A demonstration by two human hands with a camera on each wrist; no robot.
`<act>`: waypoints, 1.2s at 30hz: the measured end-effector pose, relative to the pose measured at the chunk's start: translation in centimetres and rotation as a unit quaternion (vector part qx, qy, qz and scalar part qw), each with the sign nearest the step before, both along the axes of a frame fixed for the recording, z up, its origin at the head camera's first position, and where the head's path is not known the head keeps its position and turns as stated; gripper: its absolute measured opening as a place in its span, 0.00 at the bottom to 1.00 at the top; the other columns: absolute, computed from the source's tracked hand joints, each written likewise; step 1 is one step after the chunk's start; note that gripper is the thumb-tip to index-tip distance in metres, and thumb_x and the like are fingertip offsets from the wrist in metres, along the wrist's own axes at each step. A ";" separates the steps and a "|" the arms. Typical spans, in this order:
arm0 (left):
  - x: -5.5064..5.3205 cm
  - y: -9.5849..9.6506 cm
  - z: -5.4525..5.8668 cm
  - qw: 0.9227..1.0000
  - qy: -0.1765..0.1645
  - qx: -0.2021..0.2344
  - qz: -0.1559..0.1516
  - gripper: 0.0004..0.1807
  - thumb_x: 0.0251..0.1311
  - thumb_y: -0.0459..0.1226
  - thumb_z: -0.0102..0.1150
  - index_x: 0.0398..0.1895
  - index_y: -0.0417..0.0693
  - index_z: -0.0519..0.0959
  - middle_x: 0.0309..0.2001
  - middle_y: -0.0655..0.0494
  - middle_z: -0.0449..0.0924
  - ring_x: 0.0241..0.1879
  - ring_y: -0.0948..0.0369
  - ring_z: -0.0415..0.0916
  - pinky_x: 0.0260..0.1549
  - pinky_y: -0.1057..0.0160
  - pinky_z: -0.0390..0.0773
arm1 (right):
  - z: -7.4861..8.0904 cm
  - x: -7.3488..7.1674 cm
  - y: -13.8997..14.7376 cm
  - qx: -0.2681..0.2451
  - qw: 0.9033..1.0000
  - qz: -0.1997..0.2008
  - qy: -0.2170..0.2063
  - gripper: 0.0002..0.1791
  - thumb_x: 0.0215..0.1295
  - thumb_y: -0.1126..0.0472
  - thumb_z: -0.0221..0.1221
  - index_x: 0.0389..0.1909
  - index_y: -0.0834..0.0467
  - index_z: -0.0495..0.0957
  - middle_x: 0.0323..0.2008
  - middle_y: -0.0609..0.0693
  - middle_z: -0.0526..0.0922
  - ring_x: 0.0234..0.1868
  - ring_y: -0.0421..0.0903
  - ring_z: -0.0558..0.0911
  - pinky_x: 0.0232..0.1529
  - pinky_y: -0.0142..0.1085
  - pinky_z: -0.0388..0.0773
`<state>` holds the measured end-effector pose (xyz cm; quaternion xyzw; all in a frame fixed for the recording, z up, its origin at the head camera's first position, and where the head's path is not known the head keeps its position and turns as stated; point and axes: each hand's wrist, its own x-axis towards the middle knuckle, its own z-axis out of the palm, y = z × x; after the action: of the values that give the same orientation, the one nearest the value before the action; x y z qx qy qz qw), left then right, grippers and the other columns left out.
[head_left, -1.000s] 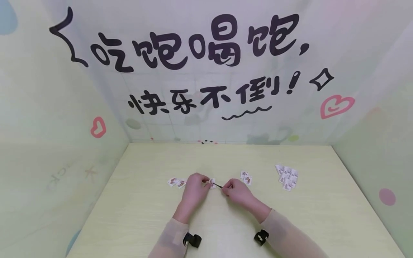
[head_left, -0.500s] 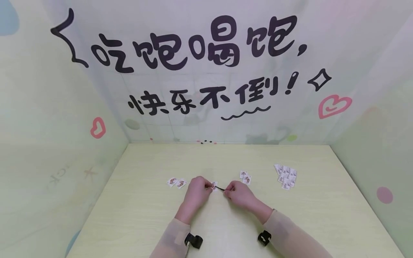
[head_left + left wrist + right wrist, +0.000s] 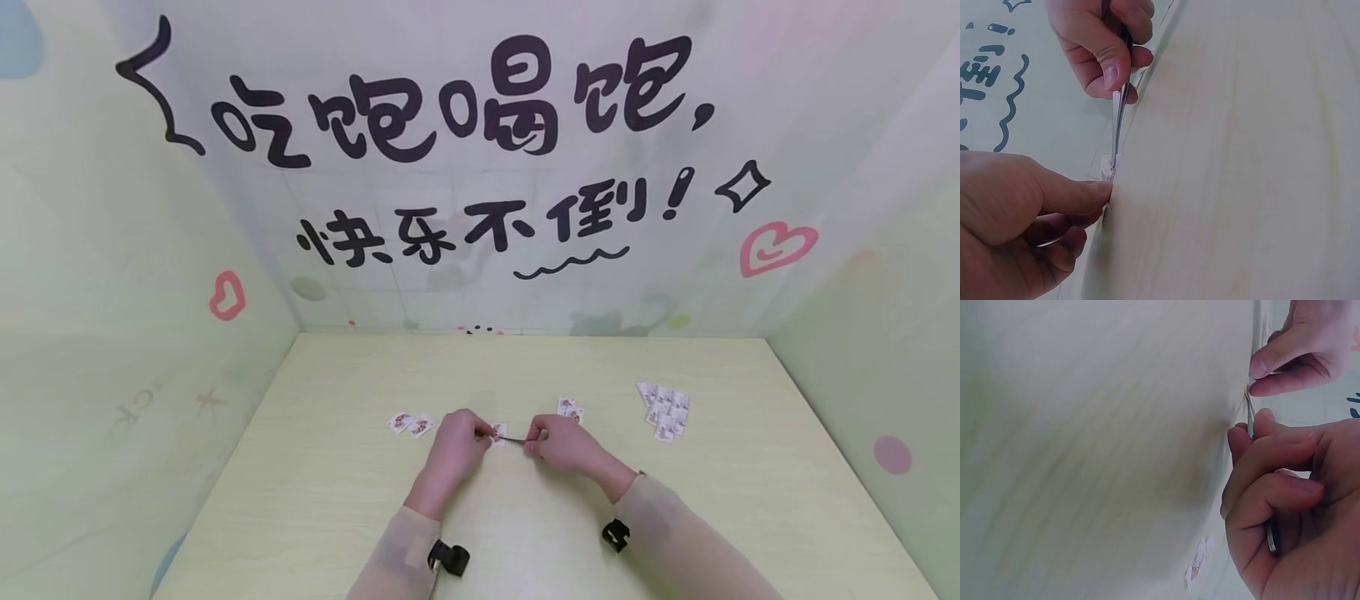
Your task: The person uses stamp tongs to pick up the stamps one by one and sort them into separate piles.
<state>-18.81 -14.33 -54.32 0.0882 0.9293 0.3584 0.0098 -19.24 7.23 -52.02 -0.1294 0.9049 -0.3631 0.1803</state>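
Pinched between thumb and forefinger of my left hand (image 3: 459, 448) is a small white printed card (image 3: 500, 428), which looks like a sticker or paper piece. My right hand (image 3: 567, 444) grips metal tweezers (image 3: 1117, 128) with curled fingers. The tweezers' tips meet the card right beside the left fingertips in the left wrist view. Most of the card's lower part is covered by the left fingers (image 3: 1094, 195). In the right wrist view the tweezers' rear end (image 3: 1272, 536) shows inside the right palm.
Two printed cards (image 3: 422, 427) lie left of the left hand. Two more overlapping cards (image 3: 566, 405) are just behind the right hand, partly covered by it. A cluster of several cards (image 3: 666, 408) sits farther right on the pale wooden table (image 3: 330, 467). Printed curtains (image 3: 450, 292) surround the table.
Both hands have come slightly nearer the body with the card. Over the last half second my right hand has shifted a little right, showing more of the tweezers; the left hand barely moves.
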 end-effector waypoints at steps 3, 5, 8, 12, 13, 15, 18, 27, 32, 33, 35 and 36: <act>0.0 0.0 0.0 1.000 -0.005 0.002 0.001 0.07 0.60 0.25 0.72 0.37 0.43 0.92 0.39 0.49 0.90 0.43 0.50 0.87 0.48 0.49 0.86 | 0.0 -0.1 0.0 0.013 1.000 0.003 0.003 0.06 0.73 0.61 0.66 0.34 0.52 0.81 0.28 0.47 0.78 0.30 0.46 0.73 0.34 0.40 0.70; 0.0 0.0 0.1 1.000 -0.008 0.005 0.004 0.07 0.61 0.25 0.72 0.38 0.44 0.92 0.40 0.49 0.90 0.43 0.50 0.87 0.48 0.49 0.86 | 0.1 -0.1 0.0 0.015 1.000 0.001 0.000 0.06 0.73 0.61 0.66 0.34 0.53 0.81 0.29 0.47 0.79 0.31 0.47 0.75 0.35 0.40 0.71; 0.1 0.0 0.1 1.000 -0.009 0.008 0.007 0.07 0.61 0.25 0.72 0.38 0.43 0.92 0.40 0.48 0.90 0.43 0.50 0.87 0.47 0.49 0.86 | 0.1 -0.2 -0.1 0.010 1.000 -0.006 -0.010 0.06 0.73 0.61 0.66 0.34 0.53 0.82 0.29 0.47 0.79 0.31 0.47 0.75 0.34 0.39 0.71; 0.1 -0.1 0.0 1.000 -0.009 0.007 0.009 0.07 0.61 0.25 0.72 0.38 0.43 0.92 0.40 0.48 0.90 0.42 0.50 0.87 0.46 0.50 0.86 | -0.1 -0.2 -0.2 0.006 1.000 -0.016 -0.016 0.06 0.72 0.61 0.67 0.34 0.54 0.82 0.29 0.47 0.79 0.32 0.47 0.75 0.35 0.39 0.71; 0.2 -0.1 0.1 1.000 -0.015 0.007 0.011 0.06 0.62 0.26 0.72 0.39 0.44 0.92 0.40 0.49 0.90 0.42 0.51 0.87 0.47 0.50 0.86 | -0.2 -0.2 -0.2 0.004 1.000 -0.018 -0.017 0.06 0.72 0.61 0.68 0.34 0.54 0.82 0.29 0.47 0.80 0.32 0.47 0.75 0.35 0.39 0.71; 0.2 -0.1 0.1 1.000 -0.020 0.010 0.013 0.07 0.62 0.26 0.72 0.39 0.43 0.92 0.40 0.48 0.90 0.42 0.50 0.87 0.46 0.50 0.87 | -0.3 -0.2 -0.2 0.003 1.000 -0.020 -0.016 0.06 0.71 0.61 0.68 0.34 0.54 0.82 0.30 0.47 0.80 0.33 0.47 0.76 0.36 0.39 0.71; 0.2 -0.1 0.2 0.999 -0.025 0.017 0.014 0.07 0.62 0.25 0.72 0.39 0.43 0.92 0.40 0.48 0.90 0.42 0.50 0.87 0.46 0.50 0.87 | -0.3 -0.2 -0.2 0.000 1.000 -0.025 -0.018 0.06 0.71 0.61 0.69 0.34 0.54 0.82 0.31 0.47 0.81 0.34 0.47 0.76 0.37 0.40 0.72; 0.4 -0.2 -0.1 0.999 -0.038 0.027 0.013 0.06 0.62 0.26 0.71 0.39 0.42 0.91 0.40 0.48 0.90 0.41 0.51 0.87 0.46 0.51 0.87 | -0.8 0.0 0.0 -0.010 1.000 -0.022 -0.016 0.06 0.69 0.62 0.70 0.34 0.55 0.82 0.31 0.47 0.81 0.35 0.47 0.77 0.38 0.40 0.73; 0.3 -0.2 0.0 0.999 -0.034 0.027 0.012 0.06 0.62 0.26 0.72 0.39 0.43 0.91 0.40 0.49 0.90 0.41 0.51 0.87 0.46 0.50 0.87 | -0.7 0.0 0.1 -0.011 1.000 -0.026 -0.014 0.06 0.69 0.62 0.70 0.33 0.55 0.82 0.32 0.47 0.81 0.35 0.47 0.77 0.38 0.40 0.73; 0.3 -0.2 0.0 0.999 -0.034 0.027 0.012 0.06 0.62 0.26 0.72 0.39 0.43 0.91 0.40 0.49 0.90 0.41 0.51 0.87 0.46 0.50 0.87 | -0.7 0.0 0.0 -0.011 0.999 -0.027 -0.014 0.06 0.69 0.62 0.70 0.34 0.55 0.82 0.32 0.47 0.81 0.35 0.47 0.77 0.38 0.41 0.73; 0.3 -0.2 0.0 0.999 -0.034 0.030 0.011 0.06 0.62 0.26 0.72 0.39 0.43 0.91 0.40 0.49 0.90 0.42 0.51 0.87 0.46 0.51 0.87 | -0.6 -0.1 0.0 -0.011 0.999 -0.030 -0.018 0.06 0.69 0.62 0.70 0.33 0.55 0.82 0.32 0.47 0.81 0.35 0.47 0.77 0.38 0.41 0.73; 0.2 -0.2 0.1 0.999 -0.031 0.031 0.009 0.06 0.62 0.26 0.72 0.39 0.43 0.91 0.40 0.48 0.90 0.42 0.51 0.87 0.46 0.51 0.87 | -0.5 -0.1 0.0 -0.011 0.999 -0.031 -0.017 0.06 0.69 0.62 0.70 0.34 0.55 0.82 0.32 0.47 0.81 0.35 0.47 0.77 0.38 0.41 0.73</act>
<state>-18.59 -14.54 -54.25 0.0685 0.9179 0.3895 0.0327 -19.31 7.19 -52.55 -0.0975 0.9011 -0.3808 0.1832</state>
